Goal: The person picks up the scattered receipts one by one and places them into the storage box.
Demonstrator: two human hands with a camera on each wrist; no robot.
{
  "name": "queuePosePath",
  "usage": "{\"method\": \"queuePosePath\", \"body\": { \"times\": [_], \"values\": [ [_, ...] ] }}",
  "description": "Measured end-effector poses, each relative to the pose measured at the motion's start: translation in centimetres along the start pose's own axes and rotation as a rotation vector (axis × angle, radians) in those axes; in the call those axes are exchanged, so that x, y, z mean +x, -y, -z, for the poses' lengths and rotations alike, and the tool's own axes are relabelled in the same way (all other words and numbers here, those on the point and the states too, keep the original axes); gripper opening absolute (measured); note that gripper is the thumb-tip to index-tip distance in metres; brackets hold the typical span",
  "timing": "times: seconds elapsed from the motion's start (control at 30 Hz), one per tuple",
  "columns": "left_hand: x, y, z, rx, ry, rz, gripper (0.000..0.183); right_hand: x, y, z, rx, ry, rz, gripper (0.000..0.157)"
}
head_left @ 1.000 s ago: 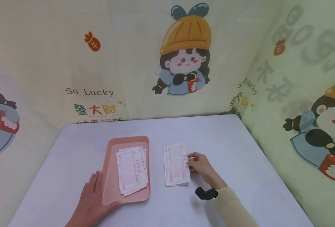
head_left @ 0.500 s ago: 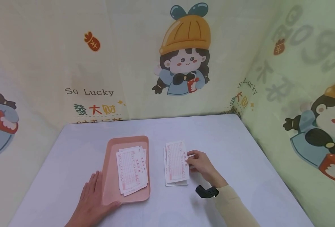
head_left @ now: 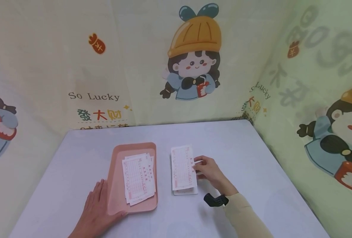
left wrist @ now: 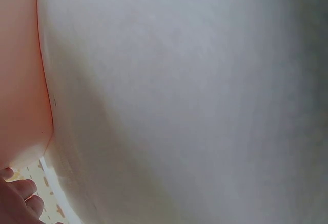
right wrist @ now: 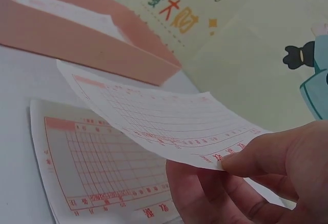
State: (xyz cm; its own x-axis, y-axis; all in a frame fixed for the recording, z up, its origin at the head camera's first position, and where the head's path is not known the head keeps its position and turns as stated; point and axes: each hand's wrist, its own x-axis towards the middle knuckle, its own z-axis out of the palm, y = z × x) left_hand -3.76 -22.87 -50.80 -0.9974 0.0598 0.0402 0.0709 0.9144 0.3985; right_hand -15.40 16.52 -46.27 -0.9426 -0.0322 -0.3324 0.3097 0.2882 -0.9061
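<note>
Right hand (head_left: 208, 170): thumb above, fingers below, pinched on printed sheet (right wrist: 151, 117) at its right margin; sheet bowed, held over stack (right wrist: 113, 165) just beneath grip. Sheet likely light, limp, easily creased; margin pinch probably suits it. Forearm (head_left: 243, 215) slants in from near right. Left of grip: pink tray (head_left: 115, 190) holding slips (head_left: 136, 178); past it, left hand (head_left: 94, 206), fingers straight, thumb at tray's near edge.

On the table (head_left: 238, 152), the tray (head_left: 115, 185) (slips (head_left: 135, 180) inside) lies left of the paper stack (head_left: 186, 192).
</note>
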Motion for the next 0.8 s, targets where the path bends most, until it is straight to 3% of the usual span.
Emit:
{"method": "queuePosePath", "body": {
  "times": [0.43,0.8],
  "values": [
    [0.1,-0.1,0.1,-0.014,0.03,0.031,0.138,0.1,1.3,-1.8,0.027,0.052,0.032,0.031],
    [0.2,0.0,0.1,0.007,0.017,0.025,0.138,-0.2,2.4,-3.4,0.058,0.132,0.051,0.033]
  ]
}}
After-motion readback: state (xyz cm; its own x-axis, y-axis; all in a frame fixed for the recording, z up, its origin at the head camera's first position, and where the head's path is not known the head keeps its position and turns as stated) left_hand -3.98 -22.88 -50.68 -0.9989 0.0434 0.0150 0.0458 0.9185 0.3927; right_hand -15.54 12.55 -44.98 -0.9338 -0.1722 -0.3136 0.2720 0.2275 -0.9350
